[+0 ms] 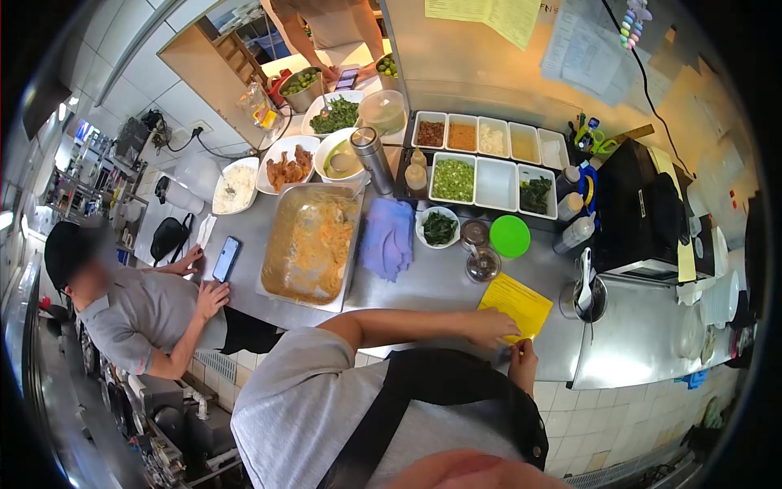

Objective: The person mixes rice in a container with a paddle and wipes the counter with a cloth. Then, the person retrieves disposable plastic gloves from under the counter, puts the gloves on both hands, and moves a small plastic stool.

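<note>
At the counter's front edge lies a yellow paper (515, 303) with writing on it. My left hand (491, 328) is on its lower left part, fingers bent together. Just below and to the right, my right hand (522, 359) pinches the paper's lower edge, thumb and fingers closed. Beyond the paper are a glass jar (483, 265) and a green round lid (510, 236). A metal pot (597, 300) with a white-handled utensil stands to the right of the paper.
A large metal tray of orange food (308, 244) and a purple cloth (388, 239) lie left. White containers (454, 178) line the back. At far left a co-worker (147, 310) touches a phone (226, 259); another person (326, 24) stands behind the opening.
</note>
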`<state>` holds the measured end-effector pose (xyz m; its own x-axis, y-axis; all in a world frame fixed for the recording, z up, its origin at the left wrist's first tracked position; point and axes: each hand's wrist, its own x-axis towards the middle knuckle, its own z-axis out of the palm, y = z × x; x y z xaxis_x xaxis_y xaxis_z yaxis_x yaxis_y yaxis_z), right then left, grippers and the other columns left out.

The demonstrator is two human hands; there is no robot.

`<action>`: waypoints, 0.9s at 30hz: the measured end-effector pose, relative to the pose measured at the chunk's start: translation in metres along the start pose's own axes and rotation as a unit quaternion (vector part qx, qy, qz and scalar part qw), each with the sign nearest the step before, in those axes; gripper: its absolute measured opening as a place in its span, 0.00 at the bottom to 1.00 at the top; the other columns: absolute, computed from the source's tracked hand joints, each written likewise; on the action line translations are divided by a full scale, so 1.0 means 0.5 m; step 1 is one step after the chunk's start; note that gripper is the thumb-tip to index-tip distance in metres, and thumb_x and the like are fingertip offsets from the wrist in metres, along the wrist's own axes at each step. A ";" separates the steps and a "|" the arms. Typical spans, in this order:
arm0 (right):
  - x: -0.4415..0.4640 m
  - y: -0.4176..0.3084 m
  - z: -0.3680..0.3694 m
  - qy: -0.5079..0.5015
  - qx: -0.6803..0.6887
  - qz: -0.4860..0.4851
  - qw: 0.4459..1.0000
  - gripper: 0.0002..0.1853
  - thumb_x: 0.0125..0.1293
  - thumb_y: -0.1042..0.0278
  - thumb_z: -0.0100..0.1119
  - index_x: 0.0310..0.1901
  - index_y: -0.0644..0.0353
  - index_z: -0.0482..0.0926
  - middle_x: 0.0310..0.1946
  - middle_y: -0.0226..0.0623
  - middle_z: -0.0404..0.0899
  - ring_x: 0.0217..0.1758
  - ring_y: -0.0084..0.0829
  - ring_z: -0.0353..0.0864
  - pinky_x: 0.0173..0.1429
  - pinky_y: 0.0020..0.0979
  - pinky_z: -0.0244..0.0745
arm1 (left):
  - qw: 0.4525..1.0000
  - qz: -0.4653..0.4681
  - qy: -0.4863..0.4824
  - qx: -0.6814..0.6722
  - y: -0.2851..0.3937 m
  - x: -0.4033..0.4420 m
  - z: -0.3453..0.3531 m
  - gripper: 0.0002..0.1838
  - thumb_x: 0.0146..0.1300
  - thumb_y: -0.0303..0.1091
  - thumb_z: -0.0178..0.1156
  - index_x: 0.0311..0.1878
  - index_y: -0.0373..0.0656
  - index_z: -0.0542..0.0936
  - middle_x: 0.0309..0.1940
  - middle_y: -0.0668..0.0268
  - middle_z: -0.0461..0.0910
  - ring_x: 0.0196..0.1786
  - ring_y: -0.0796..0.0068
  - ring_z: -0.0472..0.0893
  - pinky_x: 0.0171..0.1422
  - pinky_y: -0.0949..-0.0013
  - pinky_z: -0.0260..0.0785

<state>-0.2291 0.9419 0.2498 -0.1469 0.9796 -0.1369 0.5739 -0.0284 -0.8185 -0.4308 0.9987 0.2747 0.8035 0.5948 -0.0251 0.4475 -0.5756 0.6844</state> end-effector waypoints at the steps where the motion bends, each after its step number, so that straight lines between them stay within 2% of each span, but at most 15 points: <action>1: -0.002 0.005 -0.001 0.005 0.010 0.000 1.000 0.03 0.64 0.76 0.51 0.36 0.66 0.70 0.27 0.50 0.78 0.32 0.48 0.80 0.36 0.39 0.73 | 1.000 -0.002 -0.008 0.005 0.010 0.006 0.013 0.35 0.49 0.29 0.64 0.64 0.44 0.67 0.54 0.61 0.75 0.59 0.61 0.72 0.58 0.55 0.65; 4: -0.013 0.008 -0.002 0.020 0.056 0.008 0.998 0.03 0.65 0.77 0.50 0.37 0.67 0.70 0.29 0.47 0.78 0.33 0.41 0.81 0.37 0.36 0.73 | 0.999 0.014 0.036 0.001 0.014 0.022 0.049 0.37 0.48 0.28 0.63 0.66 0.46 0.64 0.55 0.63 0.73 0.61 0.65 0.71 0.57 0.55 0.62; 7: -0.020 0.008 -0.004 0.043 0.121 0.013 0.992 0.02 0.66 0.77 0.48 0.38 0.66 0.69 0.29 0.43 0.77 0.34 0.33 0.78 0.38 0.33 0.72 | 0.997 0.030 0.072 -0.017 0.005 0.041 0.085 0.31 0.52 0.29 0.61 0.62 0.47 0.68 0.55 0.63 0.74 0.59 0.66 0.72 0.57 0.55 0.59; 10: -0.016 0.033 -0.001 0.056 0.150 -0.005 0.987 0.03 0.68 0.76 0.47 0.38 0.65 0.68 0.28 0.38 0.74 0.33 0.26 0.73 0.38 0.30 0.70 | 0.999 -0.001 0.038 0.003 -0.018 0.066 0.102 0.23 0.56 0.31 0.58 0.57 0.49 0.71 0.52 0.63 0.75 0.58 0.66 0.73 0.58 0.54 0.58; 13: -0.020 0.043 -0.002 0.057 0.187 -0.009 0.981 0.03 0.69 0.75 0.47 0.37 0.63 0.67 0.29 0.32 0.70 0.34 0.22 0.68 0.40 0.26 0.66 | 0.999 -0.006 0.050 -0.004 -0.003 0.064 0.086 0.16 0.60 0.34 0.54 0.53 0.49 0.73 0.48 0.65 0.76 0.56 0.66 0.74 0.60 0.51 0.57; 16: -0.016 0.038 -0.007 0.054 0.266 -0.003 0.963 0.03 0.70 0.74 0.46 0.36 0.61 0.67 0.29 0.28 0.67 0.35 0.20 0.64 0.41 0.22 0.63 | 0.992 0.026 0.124 0.026 -0.004 0.068 0.103 0.14 0.61 0.35 0.54 0.50 0.49 0.75 0.45 0.67 0.78 0.55 0.66 0.75 0.62 0.48 0.56; 19: -0.022 0.019 -0.025 0.040 0.304 0.006 0.952 0.04 0.70 0.74 0.46 0.35 0.59 0.67 0.29 0.26 0.65 0.34 0.19 0.63 0.42 0.21 0.62 | 0.999 0.001 0.038 0.016 -0.008 0.082 0.100 0.12 0.61 0.34 0.53 0.49 0.49 0.76 0.46 0.67 0.78 0.57 0.67 0.74 0.64 0.44 0.54; 22: -0.026 0.006 -0.036 0.031 0.294 0.009 0.955 0.04 0.70 0.73 0.46 0.35 0.58 0.67 0.28 0.25 0.64 0.33 0.18 0.62 0.40 0.21 0.61 | 0.998 0.007 0.053 0.015 -0.002 0.090 0.107 0.13 0.62 0.32 0.52 0.49 0.48 0.76 0.48 0.67 0.78 0.58 0.67 0.74 0.65 0.43 0.54; 27: -0.023 0.013 -0.048 0.052 0.307 0.015 0.950 0.05 0.69 0.71 0.46 0.34 0.56 0.66 0.27 0.25 0.62 0.31 0.18 0.60 0.37 0.21 0.59 | 0.999 0.006 0.043 0.004 0.001 0.085 0.096 0.19 0.56 0.30 0.58 0.53 0.49 0.75 0.53 0.67 0.77 0.61 0.67 0.72 0.64 0.42 0.56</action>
<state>-0.2043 0.9354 0.2595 -0.0392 0.9900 -0.1355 -0.0065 -0.1359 -0.9907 -0.3775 0.9970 0.2389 0.7721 0.6338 0.0467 0.4409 -0.5871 0.6789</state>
